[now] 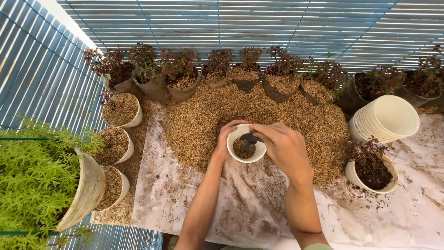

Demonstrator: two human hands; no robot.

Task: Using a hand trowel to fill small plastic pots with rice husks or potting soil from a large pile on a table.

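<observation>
Husk heap (259, 115) behind held pot (246, 144)

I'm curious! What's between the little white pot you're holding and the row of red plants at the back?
In the head view, only the heap of rice husks lies between the white pot and the red-leaved plants.

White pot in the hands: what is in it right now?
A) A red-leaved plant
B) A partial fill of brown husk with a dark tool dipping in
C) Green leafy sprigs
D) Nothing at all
B: the white pot, gripped by the left hand, holds brown husk low inside, and the right hand dips a dark tool into it; no plant shows.
</observation>
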